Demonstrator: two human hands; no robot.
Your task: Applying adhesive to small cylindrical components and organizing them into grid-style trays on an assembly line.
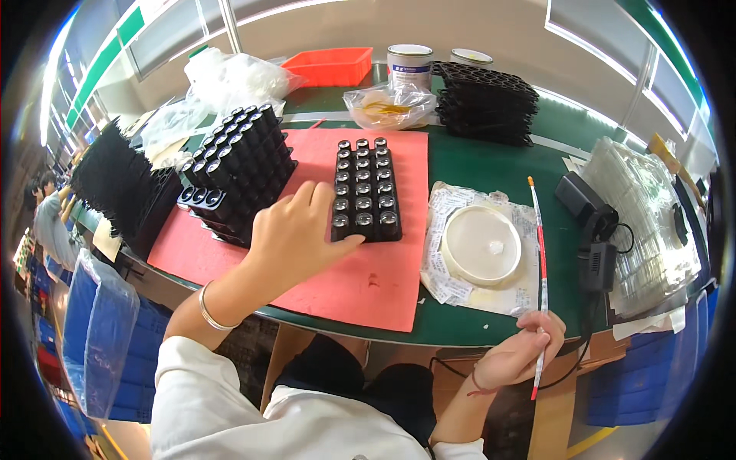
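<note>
My left hand point(295, 230) curls around the near left corner of a black rack of round, glass-topped cylinders point(365, 184). Its fingertips lie at the rack's left side and its thumb stretches along the near edge. The rack stands upright on a pink mat point(376, 284). In my right hand point(529, 345), a thin brush point(541, 261) with a red and white handle is pinched, its orange tip pointing away from me. A round white dish point(481, 245) rests on a paper-covered pad point(521, 295) beyond that hand, with a pale lump inside.
Stacked black racks of cylinders point(241, 161) stand on the mat's left. Black honeycomb trays point(487, 100), a can point(410, 65), a bag of yellow pieces point(387, 107) and a red bin point(330, 65) line the back. A black device point(586, 207) and clear trays point(644, 230) sit right.
</note>
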